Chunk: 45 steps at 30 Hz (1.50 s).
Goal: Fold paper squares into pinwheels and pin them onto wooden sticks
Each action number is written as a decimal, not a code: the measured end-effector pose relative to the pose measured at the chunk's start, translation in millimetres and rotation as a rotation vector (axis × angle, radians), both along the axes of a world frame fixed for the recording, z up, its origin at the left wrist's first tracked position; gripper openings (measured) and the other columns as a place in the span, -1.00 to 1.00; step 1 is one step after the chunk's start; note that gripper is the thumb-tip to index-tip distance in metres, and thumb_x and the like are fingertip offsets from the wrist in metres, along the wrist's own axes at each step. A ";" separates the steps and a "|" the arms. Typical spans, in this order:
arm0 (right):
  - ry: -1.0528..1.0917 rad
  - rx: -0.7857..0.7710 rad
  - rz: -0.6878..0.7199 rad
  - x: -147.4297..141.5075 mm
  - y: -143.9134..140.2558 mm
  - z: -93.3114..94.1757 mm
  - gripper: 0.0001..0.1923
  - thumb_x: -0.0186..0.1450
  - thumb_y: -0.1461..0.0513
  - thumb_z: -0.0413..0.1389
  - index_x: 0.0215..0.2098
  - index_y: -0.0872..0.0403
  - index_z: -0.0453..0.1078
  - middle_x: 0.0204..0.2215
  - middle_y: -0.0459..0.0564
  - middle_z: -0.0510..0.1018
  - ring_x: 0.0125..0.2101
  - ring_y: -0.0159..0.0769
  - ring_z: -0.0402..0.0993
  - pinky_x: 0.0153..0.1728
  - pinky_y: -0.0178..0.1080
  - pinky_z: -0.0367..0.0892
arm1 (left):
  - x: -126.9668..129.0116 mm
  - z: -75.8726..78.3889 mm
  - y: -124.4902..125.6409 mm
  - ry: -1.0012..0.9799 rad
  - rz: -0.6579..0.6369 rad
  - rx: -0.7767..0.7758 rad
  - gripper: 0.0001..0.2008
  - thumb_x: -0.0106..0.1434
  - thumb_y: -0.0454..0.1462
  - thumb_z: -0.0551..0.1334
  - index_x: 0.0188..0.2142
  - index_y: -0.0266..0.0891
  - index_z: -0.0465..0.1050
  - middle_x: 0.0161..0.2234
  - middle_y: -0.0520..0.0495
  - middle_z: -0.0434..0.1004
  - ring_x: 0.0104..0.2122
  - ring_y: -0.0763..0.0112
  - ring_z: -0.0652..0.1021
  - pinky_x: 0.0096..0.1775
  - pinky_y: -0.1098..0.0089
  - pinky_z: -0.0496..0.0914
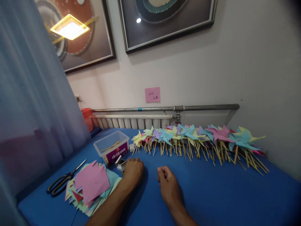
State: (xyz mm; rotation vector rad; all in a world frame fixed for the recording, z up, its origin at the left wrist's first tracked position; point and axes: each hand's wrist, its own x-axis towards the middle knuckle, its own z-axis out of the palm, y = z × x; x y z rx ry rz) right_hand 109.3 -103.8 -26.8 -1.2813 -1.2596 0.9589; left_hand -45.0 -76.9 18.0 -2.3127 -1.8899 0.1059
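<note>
My left hand (134,171) is beside a small open carton (121,164) with raised flaps, its fingers curled down and their tips hidden. To its right, my right hand (168,183) hovers or rests over the blue table cover, fingers curled and thumb pressed against them; whatever may be in it does not show. Left of my left forearm lies a pile of cut paper squares (92,183), pink on top. Behind the carton stands a clear plastic tub (111,146) with a purple label and a few thin sticks inside.
Black-handled scissors (66,180) lie at the left. A long row of paper pinwheels (188,135) on sticks lines the back right. A red basket (87,118) stands by the blue curtain (39,103). A metal pipe (155,109) runs along the wall behind the blue table cover (211,194).
</note>
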 end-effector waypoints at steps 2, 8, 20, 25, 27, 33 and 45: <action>-0.004 0.009 0.009 0.3 0.0 -0.4 -0.68 0.29 -0.05 -0.03 -0.47 -0.04 0.27 -0.63 -0.18 0.32 -0.61 -0.32 0.24 -0.53 -0.28 0.22 | -2.5 -2.0 1.2 -0.014 0.028 0.012 -0.69 0.32 -0.41 0.07 -0.15 -0.41 0.59 -0.16 -0.39 0.60 -0.12 0.03 0.60 -0.04 0.10 0.36; 0.002 0.035 0.020 0.3 -0.4 1.2 -0.67 0.30 -0.04 -0.03 -0.47 -0.04 0.27 -0.64 -0.18 0.31 -0.61 -0.31 0.24 -0.54 -0.28 0.21 | 18.0 -9.1 -2.7 -0.082 -0.034 0.050 -0.69 0.36 -0.37 0.04 -0.15 -0.39 0.57 -0.17 -0.39 0.59 -0.14 0.04 0.58 -0.09 0.13 0.37; -0.012 0.020 0.044 1.6 -0.3 -1.6 -0.66 0.30 -0.06 -0.03 -0.44 -0.02 0.30 -0.59 -0.17 0.34 -0.60 -0.33 0.25 -0.53 -0.29 0.21 | 32.5 -11.0 -8.1 -0.087 -0.099 0.019 -0.67 0.38 -0.36 0.01 -0.15 -0.38 0.56 -0.15 -0.39 0.57 -0.10 -0.01 0.55 -0.10 0.09 0.39; -0.004 0.018 0.042 1.3 -0.4 -1.5 -0.68 0.30 -0.05 -0.01 -0.44 -0.02 0.29 -0.60 -0.17 0.34 -0.60 -0.33 0.24 -0.55 -0.30 0.20 | 32.2 -11.3 -7.2 -0.097 -0.110 0.024 -0.69 0.38 -0.35 0.02 -0.15 -0.39 0.55 -0.16 -0.39 0.57 -0.10 -0.01 0.55 -0.11 0.11 0.38; -0.007 0.016 0.044 1.4 -0.8 -1.0 -0.67 0.29 -0.06 -0.01 -0.44 -0.02 0.30 -0.60 -0.17 0.34 -0.60 -0.32 0.26 -0.56 -0.30 0.20 | 32.0 -12.2 -6.7 -0.104 -0.108 0.024 -0.70 0.38 -0.35 0.04 -0.15 -0.39 0.55 -0.16 -0.38 0.57 -0.09 0.00 0.55 -0.10 0.12 0.37; -0.018 0.024 0.045 2.2 -0.6 -1.0 -0.65 0.29 -0.07 -0.01 -0.44 -0.02 0.31 -0.60 -0.16 0.35 -0.61 -0.32 0.24 -0.56 -0.29 0.20 | 31.6 -13.0 -6.8 -0.124 -0.105 0.026 -0.69 0.38 -0.35 0.03 -0.15 -0.39 0.56 -0.16 -0.40 0.57 -0.11 0.00 0.55 -0.12 0.12 0.37; -0.016 0.050 0.047 0.7 0.8 -4.5 -0.68 0.31 -0.04 -0.02 -0.44 -0.02 0.30 -0.61 -0.17 0.35 -0.61 -0.33 0.24 -0.56 -0.30 0.16 | 29.4 -17.6 -1.4 -0.220 -0.114 0.051 -0.69 0.42 -0.27 0.02 -0.01 -0.25 0.50 0.10 -0.26 0.49 0.03 0.11 0.48 0.03 0.16 0.38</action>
